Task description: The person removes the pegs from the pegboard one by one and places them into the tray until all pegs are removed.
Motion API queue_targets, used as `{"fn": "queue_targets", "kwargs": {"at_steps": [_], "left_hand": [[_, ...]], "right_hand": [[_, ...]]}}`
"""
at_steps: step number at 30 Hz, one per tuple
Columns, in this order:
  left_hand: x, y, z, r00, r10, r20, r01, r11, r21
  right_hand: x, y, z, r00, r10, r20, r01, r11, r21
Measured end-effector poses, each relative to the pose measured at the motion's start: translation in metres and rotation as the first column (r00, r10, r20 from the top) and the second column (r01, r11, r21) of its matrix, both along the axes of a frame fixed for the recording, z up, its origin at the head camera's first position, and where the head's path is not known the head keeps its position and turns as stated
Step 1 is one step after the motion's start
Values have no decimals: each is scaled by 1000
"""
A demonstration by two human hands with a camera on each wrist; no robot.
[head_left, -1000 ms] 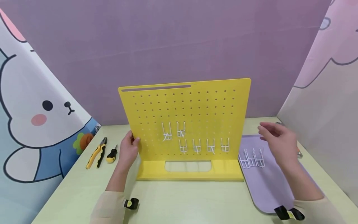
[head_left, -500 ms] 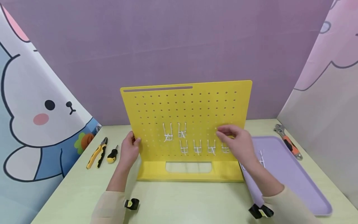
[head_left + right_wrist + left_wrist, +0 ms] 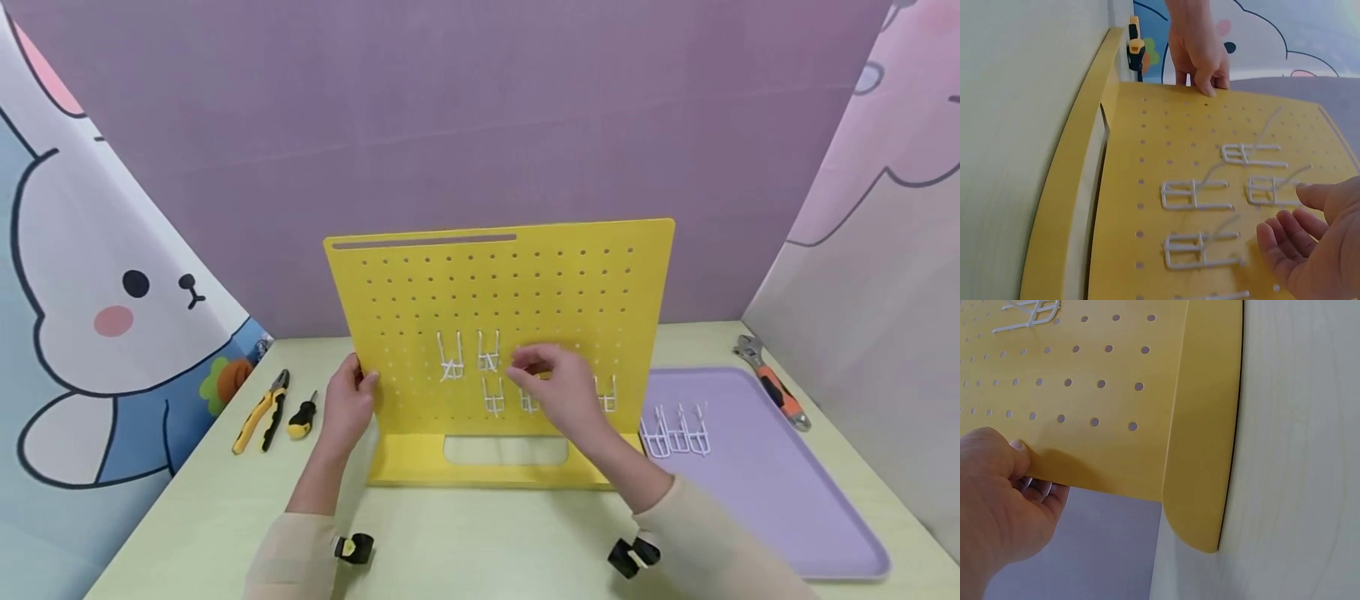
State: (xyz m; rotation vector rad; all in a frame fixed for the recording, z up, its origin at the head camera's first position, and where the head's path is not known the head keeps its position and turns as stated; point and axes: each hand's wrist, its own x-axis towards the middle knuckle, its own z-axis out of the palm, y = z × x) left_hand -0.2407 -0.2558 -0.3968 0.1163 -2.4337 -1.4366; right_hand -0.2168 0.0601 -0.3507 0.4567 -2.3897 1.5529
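A yellow pegboard [image 3: 570, 292] stands upright on its base, with several white wire hooks [image 3: 451, 357] fixed in two rows. My left hand [image 3: 348, 402] grips the board's left edge, thumb on the front face and fingers behind it. My right hand [image 3: 558, 387] is in front of the board, just right of the upper-row hook [image 3: 488, 354], and covers part of the lower row. In the right wrist view its fingers are loosely bent, the thumb apart from them, and I see nothing held. The thumb tip overlaps the end of a hook [image 3: 1263, 190]; whether they touch, I cannot tell.
Right of the board lies a purple tray [image 3: 780, 500] bearing three white hooks [image 3: 678, 433]. Beyond it is an orange-handled adjustable wrench [image 3: 772, 382]. Yellow-black pliers [image 3: 261, 412] and a short screwdriver [image 3: 302, 417] lie at left. A purple backdrop [image 3: 480, 117] rises behind.
My right hand has moved left from above the tray to the middle of the board. My left hand keeps its grip on the edge. The tray's three hooks are still there.
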Motion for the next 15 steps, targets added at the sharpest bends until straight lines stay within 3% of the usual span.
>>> {"fn": "queue_targets", "kwargs": {"at_steps": [15], "left_hand": [[0, 1, 0, 1000, -3, 3, 3, 1000, -26]], "right_hand": [[-1, -24, 0, 994, -95, 46, 99, 990, -100]]}}
